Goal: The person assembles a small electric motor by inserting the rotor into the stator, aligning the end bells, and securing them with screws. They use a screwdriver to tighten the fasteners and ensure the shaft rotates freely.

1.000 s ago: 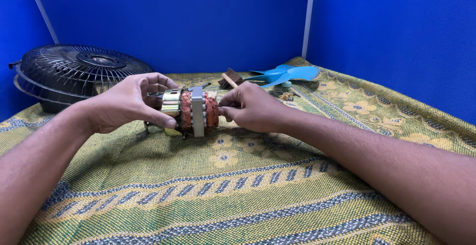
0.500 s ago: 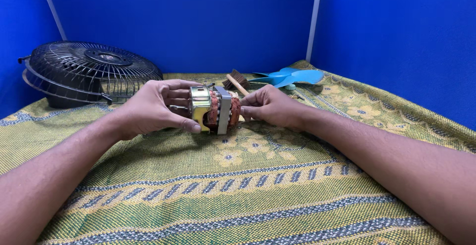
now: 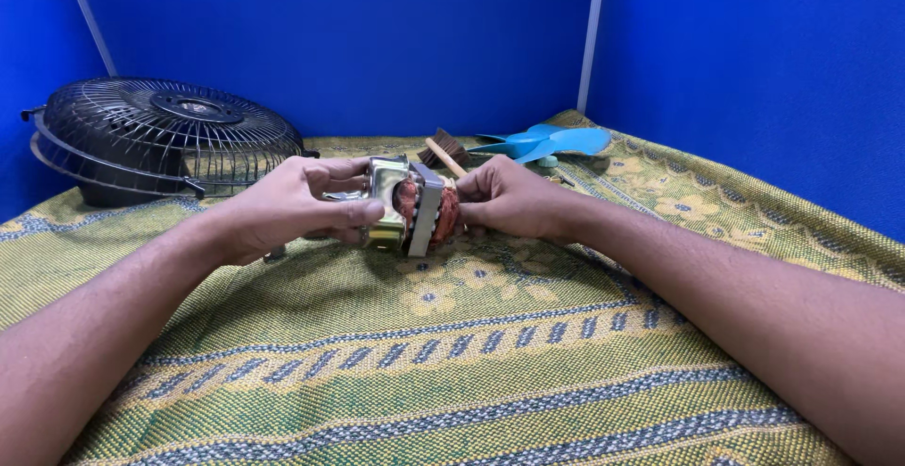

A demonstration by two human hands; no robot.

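Both hands grip fan motor mid-cloth, edges well apart.

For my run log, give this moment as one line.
left hand: holds fan motor | right hand: holds motor | on woven mat

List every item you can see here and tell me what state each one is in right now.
Fan motor: held just above the cloth between both hands.
Left hand: gripping the motor's metal end.
Right hand: gripping the motor's other end.
Fan guard: off the fan, resting on the cloth.
Blue fan blade: detached, lying flat.
Brush: lying behind the motor.
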